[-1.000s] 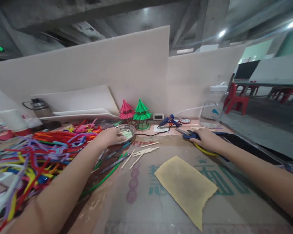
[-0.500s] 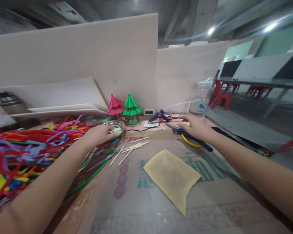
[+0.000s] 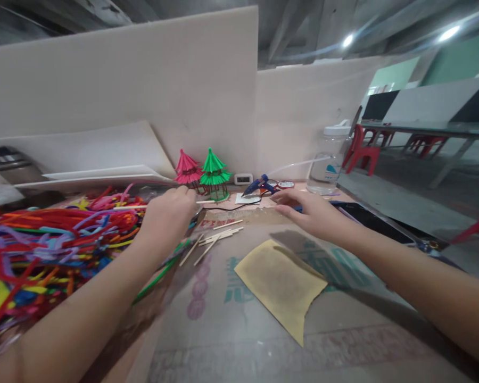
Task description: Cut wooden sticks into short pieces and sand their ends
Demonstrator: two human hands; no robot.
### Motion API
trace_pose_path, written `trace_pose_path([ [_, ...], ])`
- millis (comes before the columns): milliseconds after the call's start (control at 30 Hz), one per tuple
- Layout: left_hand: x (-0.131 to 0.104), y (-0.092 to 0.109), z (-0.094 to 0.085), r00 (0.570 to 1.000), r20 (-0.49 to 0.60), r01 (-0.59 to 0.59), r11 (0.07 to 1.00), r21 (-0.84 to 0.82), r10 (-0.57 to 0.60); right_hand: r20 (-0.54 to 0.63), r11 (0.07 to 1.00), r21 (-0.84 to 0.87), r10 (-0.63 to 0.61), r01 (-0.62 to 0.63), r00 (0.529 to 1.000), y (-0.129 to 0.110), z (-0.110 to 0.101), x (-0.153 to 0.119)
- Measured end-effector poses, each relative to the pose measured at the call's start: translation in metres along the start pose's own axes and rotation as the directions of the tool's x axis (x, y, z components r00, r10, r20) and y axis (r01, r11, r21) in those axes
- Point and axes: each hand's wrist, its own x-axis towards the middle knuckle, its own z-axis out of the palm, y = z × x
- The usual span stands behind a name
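Note:
My left hand point(image 3: 171, 210) is closed around a thin pale wooden stick point(image 3: 130, 207), whose ends stick out on both sides of the fist. It is above the right edge of a heap of coloured pipe cleaners point(image 3: 72, 239). My right hand point(image 3: 303, 210) hovers over the far right of the work surface, thumb and fingers apart, with nothing seen in it. Just beyond its fingertips lies a blue glue gun point(image 3: 259, 184). Several short wooden sticks point(image 3: 219, 235) lie between the hands, and a sheet of yellowish sandpaper point(image 3: 281, 287) is nearer to me.
A pink pagoda model point(image 3: 188, 170) and a green pagoda model point(image 3: 214, 175) stand at the back, beside a small white digital clock point(image 3: 243, 179). A clear water bottle point(image 3: 325, 162) is at the back right. White boards point(image 3: 123, 101) rise behind everything.
My left hand has lifted from the small dish and now grips a long stick. My right hand has shifted slightly left; the scissors and yellow loop beside it no longer show.

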Motion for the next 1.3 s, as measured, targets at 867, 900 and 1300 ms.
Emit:
trace_pose_path([
  [867,-0.024,0.068,-0.022,0.983,0.053,0.091,-0.215,-0.972,0.178,0.315,0.958,0.244,0.065,-0.147,0.947,-0.022,0.008,-0.043],
  [900,-0.027,0.07,-0.021,0.984,0.039,0.08,-0.232,-0.97,0.173,0.324,0.929,0.341,0.026,-0.142,0.946,-0.031,0.016,-0.046],
  [1300,-0.002,-0.025,-0.027,0.945,0.303,0.014,0.91,-0.415,0.124,0.181,0.975,-0.06,-0.198,0.212,0.963,-0.008,0.021,-0.044],
])
